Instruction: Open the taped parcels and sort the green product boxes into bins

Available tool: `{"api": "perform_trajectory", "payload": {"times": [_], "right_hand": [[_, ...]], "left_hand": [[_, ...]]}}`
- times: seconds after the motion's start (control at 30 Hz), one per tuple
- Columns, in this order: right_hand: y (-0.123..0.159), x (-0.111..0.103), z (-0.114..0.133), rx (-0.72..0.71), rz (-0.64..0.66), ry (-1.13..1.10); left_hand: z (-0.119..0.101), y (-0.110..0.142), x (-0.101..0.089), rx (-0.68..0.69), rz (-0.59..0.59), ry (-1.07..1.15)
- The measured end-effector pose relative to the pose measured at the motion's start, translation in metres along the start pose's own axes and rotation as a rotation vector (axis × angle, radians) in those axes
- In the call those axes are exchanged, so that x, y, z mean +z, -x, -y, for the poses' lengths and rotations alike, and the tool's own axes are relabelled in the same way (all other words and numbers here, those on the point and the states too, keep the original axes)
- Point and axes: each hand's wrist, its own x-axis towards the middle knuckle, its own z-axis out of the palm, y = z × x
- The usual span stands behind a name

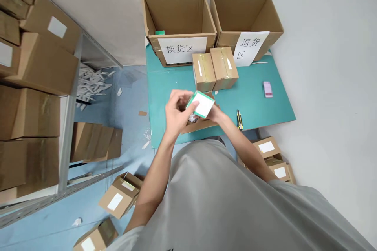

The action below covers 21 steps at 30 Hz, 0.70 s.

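Both my hands hold a small white box with green edges [202,104] above the near edge of the teal table [256,104]. My left hand [176,113] grips its left side with curled fingers. My right hand [216,114] supports it from below and is mostly hidden behind the box. Directly under the hands lies an opened cardboard box [196,124], with a bit of crumpled wrapping showing inside.
Two taped cardboard boxes [214,71] stand mid-table. Behind them are two large open cartons [179,19] [246,17] with paper labels. A yellow-black utility knife [239,119] and a small pink pad [267,89] lie on the right. Shelving with boxes [32,86] stands left; parcels lie on the floor.
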Motion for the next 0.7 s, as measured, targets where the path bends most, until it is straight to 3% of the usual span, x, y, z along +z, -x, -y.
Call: {"api": "perform_trajectory", "payload": {"times": [0.13, 0.27, 0.37, 0.5, 0.6, 0.7], "right_hand": [[0.014, 0.017, -0.046, 0.366, 0.098, -0.194], [0.028, 0.021, -0.063, 0.433, 0.078, -0.321], [0.032, 0.015, -0.057, 0.368, 0.012, -0.359], [0.033, 0.003, -0.033, 0.181, -0.098, -0.391], [0.031, -0.009, -0.01, 0.014, -0.16, -0.362], [0.025, -0.018, 0.013, -0.129, -0.171, -0.314]], "left_hand": [[0.029, -0.039, 0.01, -0.071, 0.048, 0.028], [0.06, -0.041, 0.017, -0.194, 0.09, 0.083], [0.061, -0.021, 0.017, -0.237, 0.045, 0.113], [0.048, 0.012, 0.01, -0.313, -0.035, 0.186], [0.045, 0.04, 0.005, -0.527, -0.095, 0.337], [0.045, 0.066, 0.006, -0.758, 0.005, 0.508]]}}
